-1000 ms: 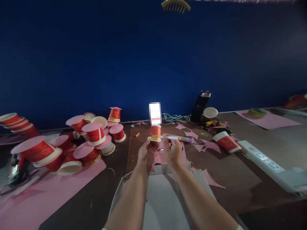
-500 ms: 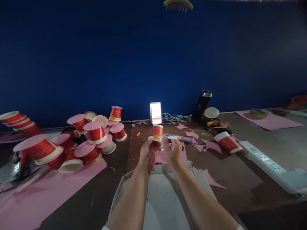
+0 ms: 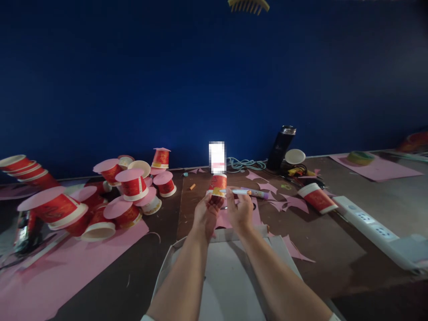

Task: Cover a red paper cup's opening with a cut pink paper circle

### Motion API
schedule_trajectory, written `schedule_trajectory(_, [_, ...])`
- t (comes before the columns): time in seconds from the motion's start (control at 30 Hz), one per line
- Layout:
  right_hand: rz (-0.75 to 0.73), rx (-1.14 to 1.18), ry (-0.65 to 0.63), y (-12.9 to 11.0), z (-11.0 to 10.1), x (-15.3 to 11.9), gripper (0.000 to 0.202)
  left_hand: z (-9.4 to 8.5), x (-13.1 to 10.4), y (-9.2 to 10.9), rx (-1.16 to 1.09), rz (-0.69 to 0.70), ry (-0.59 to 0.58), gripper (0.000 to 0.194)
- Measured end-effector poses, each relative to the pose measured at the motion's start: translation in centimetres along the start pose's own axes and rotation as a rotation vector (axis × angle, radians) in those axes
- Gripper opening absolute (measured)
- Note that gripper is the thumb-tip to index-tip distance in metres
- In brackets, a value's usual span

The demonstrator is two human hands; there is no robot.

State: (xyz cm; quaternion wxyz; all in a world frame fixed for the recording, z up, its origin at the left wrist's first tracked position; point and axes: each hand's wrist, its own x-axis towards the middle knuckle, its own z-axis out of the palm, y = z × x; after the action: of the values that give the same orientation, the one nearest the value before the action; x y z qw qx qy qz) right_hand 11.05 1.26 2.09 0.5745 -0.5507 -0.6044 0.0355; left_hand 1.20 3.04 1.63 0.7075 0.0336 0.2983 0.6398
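A red paper cup [image 3: 218, 183] is held by its lower end in my left hand [image 3: 206, 214], whose fingers close round it. My right hand [image 3: 240, 210] pinches a white pen-like stick [image 3: 241, 191] that lies level, its left end near the cup's side. Just behind the cup is a bright, blurred-out screen [image 3: 217, 157]. Under and between my hands lies pink paper [image 3: 224, 218]. A purple tube [image 3: 259, 194] rests on the table to the right of the stick.
Several red cups topped with pink discs [image 3: 133, 185] stand at the left beside a pink sheet [image 3: 100, 254]. Pink scraps [image 3: 296, 203], a black bottle [image 3: 281, 149], a lying cup [image 3: 317, 198] and a power strip [image 3: 371, 225] are on the right. A grey-white box [image 3: 230, 276] sits under my forearms.
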Motion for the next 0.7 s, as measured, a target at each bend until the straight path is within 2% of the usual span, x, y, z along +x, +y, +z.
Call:
schedule_trajectory(0.2, [0.069, 0.141, 0.066, -0.3, -0.2, 0.2, 0.03, -0.2, -0.3, 0.4, -0.05, 0.001, -0.052, 0.019])
schedule_trajectory(0.33, [0.236, 0.375, 0.161, -0.3, -0.1, 0.8, 0.032, -0.1, -0.3, 0.8, -0.086, -0.014, -0.049, 0.019])
schedule_trajectory(0.47, [0.42, 0.585, 0.197, 1.1, 0.6, 1.1, 0.032, 0.0, -0.5, 1.1, -0.121, -0.036, -0.063, 0.019])
schedule_trajectory(0.6, [0.653, 0.671, 0.072, 2.4, 1.3, 1.2, 0.035, -0.1, -0.8, 1.2, -0.151, -0.065, -0.134, 0.019])
schedule_trajectory(0.7, [0.745, 0.778, -0.063, 2.1, 1.5, 1.0, 0.042, -0.4, -0.7, 1.2, -0.149, -0.105, -0.175, 0.02])
